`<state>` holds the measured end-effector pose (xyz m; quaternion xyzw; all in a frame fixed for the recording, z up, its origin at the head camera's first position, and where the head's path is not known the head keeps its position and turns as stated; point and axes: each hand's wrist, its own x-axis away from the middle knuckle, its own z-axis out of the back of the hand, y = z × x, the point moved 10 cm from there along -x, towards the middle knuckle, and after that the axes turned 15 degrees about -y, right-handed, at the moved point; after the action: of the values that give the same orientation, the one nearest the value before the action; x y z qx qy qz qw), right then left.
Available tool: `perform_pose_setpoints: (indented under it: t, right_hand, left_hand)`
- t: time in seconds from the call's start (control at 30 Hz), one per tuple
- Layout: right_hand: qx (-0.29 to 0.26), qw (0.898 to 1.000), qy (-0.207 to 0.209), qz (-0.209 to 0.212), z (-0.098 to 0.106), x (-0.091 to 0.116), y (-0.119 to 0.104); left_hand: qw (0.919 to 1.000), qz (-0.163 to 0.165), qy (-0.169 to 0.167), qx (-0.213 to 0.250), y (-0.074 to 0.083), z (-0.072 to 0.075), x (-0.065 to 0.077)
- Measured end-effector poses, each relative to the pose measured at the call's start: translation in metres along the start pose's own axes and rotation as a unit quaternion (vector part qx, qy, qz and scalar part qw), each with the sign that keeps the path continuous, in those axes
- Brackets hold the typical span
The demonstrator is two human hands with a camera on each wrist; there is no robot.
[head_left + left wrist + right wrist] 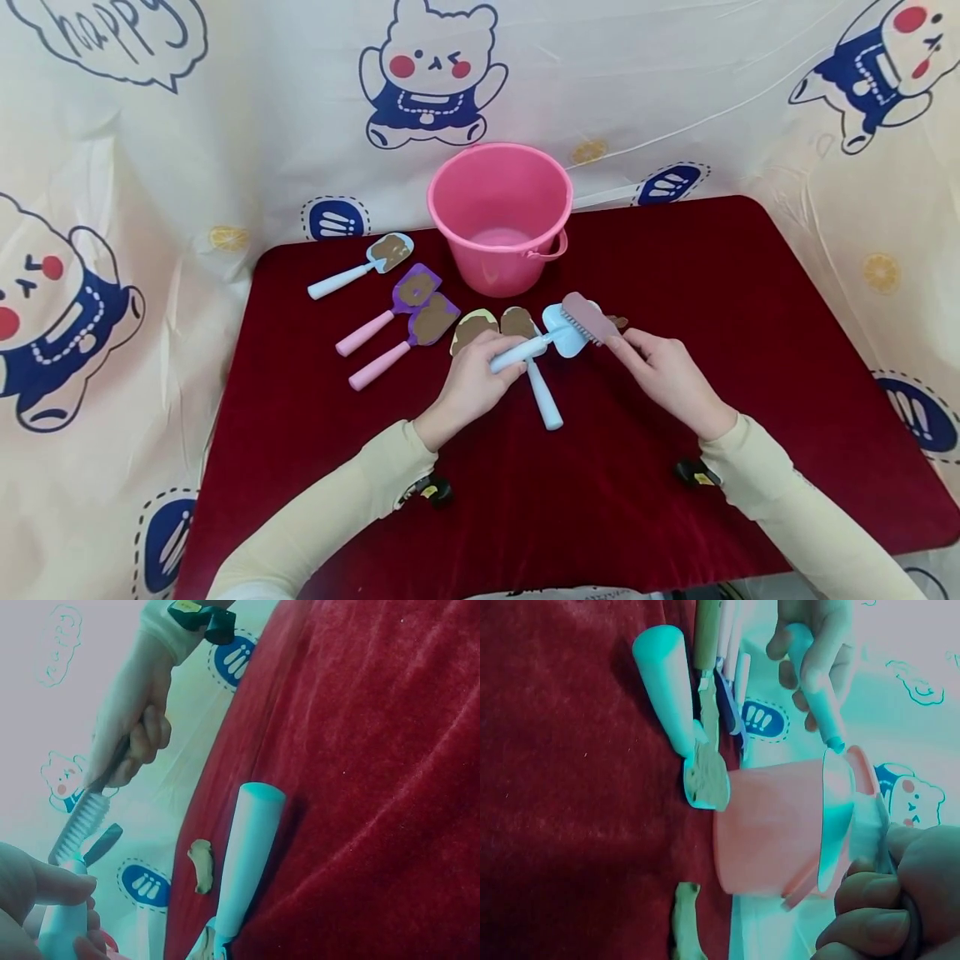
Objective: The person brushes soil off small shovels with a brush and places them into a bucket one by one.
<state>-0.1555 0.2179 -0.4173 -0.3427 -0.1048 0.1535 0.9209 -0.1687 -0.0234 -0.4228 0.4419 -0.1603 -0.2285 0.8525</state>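
Observation:
My left hand [472, 379] grips the handle of a light blue toy shovel [564, 335], held up off the table with its blade pointing right. A pinkish scrub brush [588, 315] is pinched in my right hand [670, 382], bristles down at the blade's right side. The blade's visible face looks clean blue. Beneath my left hand lies a second blue shovel [545, 400] with brown stuff on its blade. Partly hidden by the same hand is a yellow-green-rimmed shovel [472, 327], also brown-coated. A brown clump [686, 922] rests on the cloth below the brush.
Behind the hands stands a pink bucket [498, 267] with its handle hanging right. To its left lie two purple shovels [417, 287] with pink handles and another blue shovel [341, 282], all smeared brown. Dark red cloth [675, 500] covers the table; a printed curtain [300, 100] surrounds it.

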Motion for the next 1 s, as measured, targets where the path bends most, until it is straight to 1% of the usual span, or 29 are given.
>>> perform_pose_setpoints:
  t: [0.1, 0.23, 0.33, 0.4, 0.47, 0.6, 0.67, 0.73, 0.83, 1.0]
  right_hand:
    - [0.013, 1.0, 0.009, -0.007, 0.001, 0.001, -0.001]
    - [0.035, 0.999, 0.031, -0.027, 0.007, 0.002, 0.005]
    - [0.034, 0.998, 0.038, -0.028, 0.009, 0.002, 0.008]
    - [0.022, 0.999, 0.032, -0.02, 0.008, 0.001, 0.008]
    - [0.007, 1.0, 0.018, -0.006, 0.004, 0.0, 0.006]
    - [-0.011, 0.999, -0.028, 0.022, -0.007, 0.0, -0.001]
    - [-0.015, 0.998, -0.051, 0.03, -0.013, 0.0, -0.004]
    - [-0.016, 0.997, -0.064, 0.032, -0.016, 0.0, -0.005]
    - [-0.019, 0.998, -0.062, 0.017, -0.014, -0.001, 0.0]
    - [-0.017, 0.999, -0.03, -0.017, -0.005, 0.001, 0.012]
  left_hand:
    - [1.0, 0.0, 0.001, 0.002, 0.0, 0.001, 0.0]
    - [1.0, 0.0, 0.002, 0.006, -0.003, 0.001, -0.001]
    - [0.9997, 0.01, -0.004, 0.023, -0.009, -0.001, -0.002]
    - [0.9992, 0.016, -0.007, 0.036, -0.012, -0.001, -0.002]
    - [0.9987, 0.019, -0.008, 0.047, -0.014, -0.001, -0.002]
    - [0.9982, 0.023, -0.005, 0.055, -0.015, 0.0, -0.002]
    - [0.9981, 0.026, -0.003, 0.056, -0.016, 0.001, -0.002]
    - [0.998, 0.028, -0.002, 0.057, -0.017, 0.001, -0.001]
    - [0.9978, 0.026, -0.004, 0.061, -0.018, 0.0, 0.0]
    - [0.9974, 0.017, -0.011, 0.07, -0.017, -0.002, 0.002]
